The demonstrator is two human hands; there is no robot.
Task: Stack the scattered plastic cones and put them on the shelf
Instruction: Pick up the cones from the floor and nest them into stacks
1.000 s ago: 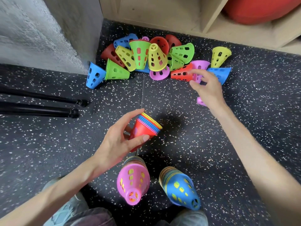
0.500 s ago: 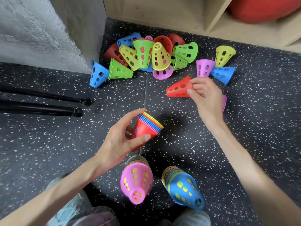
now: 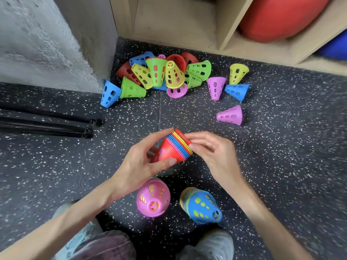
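My left hand (image 3: 139, 166) grips a nested stack of cones (image 3: 172, 151) with a red outer cone, held on its side above the floor. My right hand (image 3: 216, 154) is at the stack's open end, thumb and fingers pinching the rim of the red cone nested there. Several loose cones lie in a pile (image 3: 172, 76) by the wall corner. To the right of the pile are a purple cone on its side (image 3: 230, 116), another purple cone (image 3: 216, 87), a blue one (image 3: 237, 91) and a yellow one (image 3: 237, 72). The wooden shelf (image 3: 174, 21) stands behind the pile.
Two finished stacks stand near my knees, one pink-topped (image 3: 153, 197) and one blue-topped (image 3: 201, 205). Black poles (image 3: 47, 124) lie on the floor at left. A concrete wall (image 3: 37, 44) fills the upper left. A red ball (image 3: 277, 15) sits in a shelf compartment.
My right hand picked a red cone from beside the pile and brought it back to the stack in my left hand, where it now sits nested at the open end.
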